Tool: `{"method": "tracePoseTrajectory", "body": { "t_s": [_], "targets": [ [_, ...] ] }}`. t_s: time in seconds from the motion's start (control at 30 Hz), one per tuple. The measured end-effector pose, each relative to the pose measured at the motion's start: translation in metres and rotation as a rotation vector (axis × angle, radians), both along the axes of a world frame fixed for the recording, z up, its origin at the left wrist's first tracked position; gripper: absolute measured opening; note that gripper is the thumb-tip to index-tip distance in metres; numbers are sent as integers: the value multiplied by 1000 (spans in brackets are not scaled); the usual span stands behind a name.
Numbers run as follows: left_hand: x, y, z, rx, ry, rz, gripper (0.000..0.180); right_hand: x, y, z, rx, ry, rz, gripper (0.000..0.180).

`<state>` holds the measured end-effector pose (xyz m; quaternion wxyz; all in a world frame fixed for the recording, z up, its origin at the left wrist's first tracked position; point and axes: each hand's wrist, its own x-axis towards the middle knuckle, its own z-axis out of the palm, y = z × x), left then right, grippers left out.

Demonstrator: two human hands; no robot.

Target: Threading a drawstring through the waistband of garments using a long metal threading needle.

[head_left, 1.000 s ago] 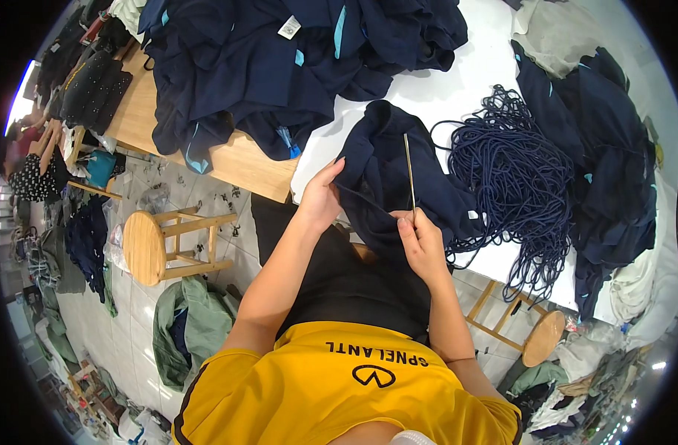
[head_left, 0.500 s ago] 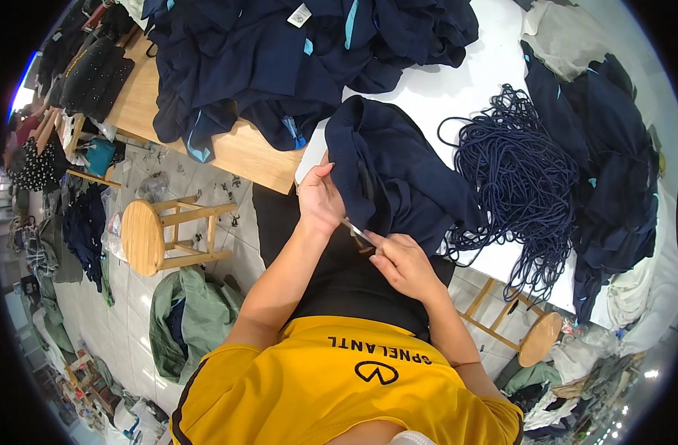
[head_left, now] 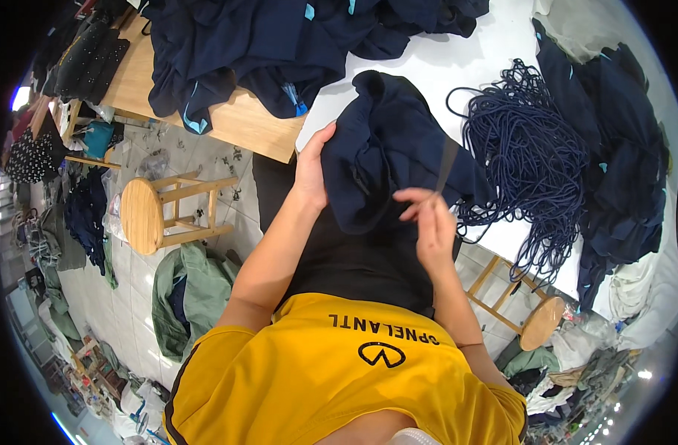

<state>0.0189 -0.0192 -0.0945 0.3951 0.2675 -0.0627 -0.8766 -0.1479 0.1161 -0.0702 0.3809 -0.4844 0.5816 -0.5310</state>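
Note:
A dark navy garment (head_left: pixel 420 133), bunched with a hollow opening toward me, lies partly on the white table and hangs over its near edge. My left hand (head_left: pixel 311 174) grips its left side, thumb along the edge and the other fingers hidden behind the cloth. Just off the garment's near right side is my right hand (head_left: pixel 431 226), fingers curled and index finger pointing left. A slim, blurred tool (head_left: pixel 448 165) sticks up from these fingers across the cloth; its exact kind does not show.
Tangled navy cord (head_left: pixel 528 148) is heaped right of the garment, beside more navy garments (head_left: pixel 624 163). A larger navy pile (head_left: pixel 242 52) covers the wooden table (head_left: pixel 261 130). Wooden stools (head_left: pixel 141 215) stand left and right (head_left: pixel 543 322). Green cloth (head_left: pixel 194 289) sits on the floor.
My right hand has moved right and up, away from my left hand, and the slim tool has swung to point upward. The left hand has shifted up the garment's side.

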Motion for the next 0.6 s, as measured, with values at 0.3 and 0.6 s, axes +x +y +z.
{"method": "tracePoseTrajectory", "body": {
  "t_s": [0.3, 0.6],
  "targets": [
    [-4, 26, 11, -1217, -1311, 197, 55, 17, -56, -57, 112, 515, -51, 29],
    [-24, 63, 173, -1131, 671, -419, 25, -1, -77, -70, 50, 145, -250, 21]
  ]
}}
